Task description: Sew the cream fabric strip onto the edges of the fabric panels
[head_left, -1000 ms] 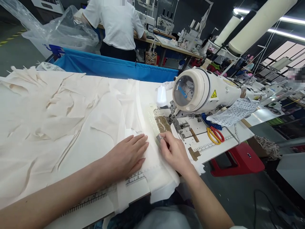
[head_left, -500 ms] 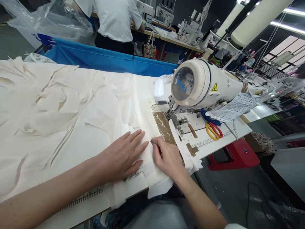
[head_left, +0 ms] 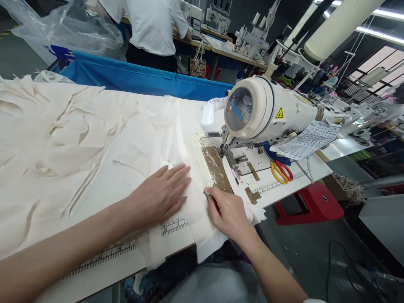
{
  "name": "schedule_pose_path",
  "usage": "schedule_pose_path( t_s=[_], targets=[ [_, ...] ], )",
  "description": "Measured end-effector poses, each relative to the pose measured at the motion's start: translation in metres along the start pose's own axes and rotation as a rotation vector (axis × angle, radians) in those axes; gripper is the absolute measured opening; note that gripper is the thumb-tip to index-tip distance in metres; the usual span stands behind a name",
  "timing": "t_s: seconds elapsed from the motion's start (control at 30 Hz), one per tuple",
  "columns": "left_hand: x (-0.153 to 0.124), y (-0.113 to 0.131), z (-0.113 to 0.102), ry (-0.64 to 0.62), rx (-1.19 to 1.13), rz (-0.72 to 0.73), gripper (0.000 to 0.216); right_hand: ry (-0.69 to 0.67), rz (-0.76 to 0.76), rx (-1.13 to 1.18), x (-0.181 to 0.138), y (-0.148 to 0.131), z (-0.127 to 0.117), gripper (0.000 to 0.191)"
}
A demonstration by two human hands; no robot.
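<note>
1. Compared with half a second earlier, the left hand [head_left: 160, 194] has shifted slightly toward the near table edge, and the right hand [head_left: 229, 212] has drawn back from the sewing machine [head_left: 265, 111] toward the body.
2. Left hand: palm down, fingers extended and only slightly parted, pressed flat on the cream fabric [head_left: 94, 139].
3. Right hand: fingers curled, pinching a small metal tool [head_left: 207, 193] at the fabric edge. Whether the tool tip touches the cloth cannot be told.
4. Cream fabric: spread across the white table [head_left: 284, 183], wrinkled on the left, with a strip hanging over the near edge between the two hands.
5. Printed ruler scale [head_left: 172, 226]: on the table top, just below the left hand.
6. Sewing machine: head stands beyond the right hand; a shiny transparent patch lies in front of the needle area.
7. Scissors [head_left: 280, 171] with yellow and red handles: on the table, right of the needle plate.
8. Background: a person in a white shirt [head_left: 151, 25] stands beyond a blue cloth bin [head_left: 142, 80].
</note>
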State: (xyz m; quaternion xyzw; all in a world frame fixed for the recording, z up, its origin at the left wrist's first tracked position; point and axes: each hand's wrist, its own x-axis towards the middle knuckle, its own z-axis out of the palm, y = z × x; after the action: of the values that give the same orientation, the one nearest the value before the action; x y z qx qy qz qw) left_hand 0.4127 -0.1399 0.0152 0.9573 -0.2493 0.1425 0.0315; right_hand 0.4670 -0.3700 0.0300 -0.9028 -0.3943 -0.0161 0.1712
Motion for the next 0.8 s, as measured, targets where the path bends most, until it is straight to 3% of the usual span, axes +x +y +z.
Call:
schedule_pose_path(
  t_s=[0.23,0.8],
  targets=[
    [0.002,-0.005,-0.004,-0.078,-0.031,0.027,0.044,-0.055,0.051,-0.076,0.048,-0.012,0.011,0.020],
    [0.002,0.001,0.001,-0.017,0.014,0.043,0.040,-0.082,0.021,-0.105,0.045,-0.011,0.009,0.018]
  ],
)
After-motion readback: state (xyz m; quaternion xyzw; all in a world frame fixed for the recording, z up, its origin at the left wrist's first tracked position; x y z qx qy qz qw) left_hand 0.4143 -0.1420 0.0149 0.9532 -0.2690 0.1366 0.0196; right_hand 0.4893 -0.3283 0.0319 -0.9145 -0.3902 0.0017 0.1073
